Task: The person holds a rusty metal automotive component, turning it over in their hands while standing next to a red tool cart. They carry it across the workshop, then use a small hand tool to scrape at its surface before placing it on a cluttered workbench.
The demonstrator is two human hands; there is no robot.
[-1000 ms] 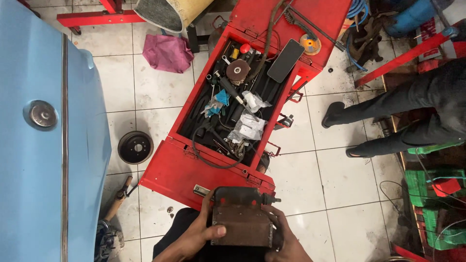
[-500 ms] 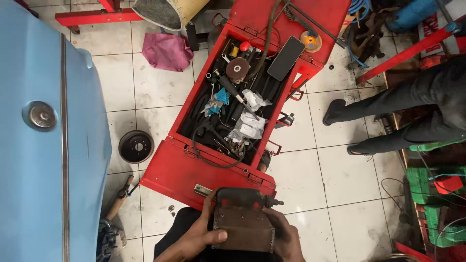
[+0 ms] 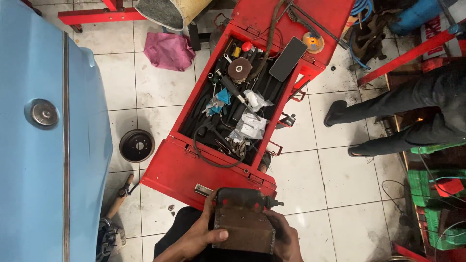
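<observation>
I hold a dark, rusty box-shaped metal part (image 3: 245,225) with both hands at the bottom centre of the view. My left hand (image 3: 201,234) grips its left side, thumb across the brown face. My right hand (image 3: 284,235) clasps its right side. A short stud sticks out of the part's upper right end. Just beyond it stands an open red tool cart (image 3: 191,170), its black tray full of tools, cables and plastic bags.
A light blue car body (image 3: 43,145) fills the left edge. A black brake drum (image 3: 137,145) and a pink rag (image 3: 169,50) lie on the white tiles. Another person's dark-trousered legs (image 3: 403,116) stand at right. A phone (image 3: 288,58) rests on the cart.
The view has shifted slightly. Both hands keep their hold on the metal part, which stays in about the same place.
</observation>
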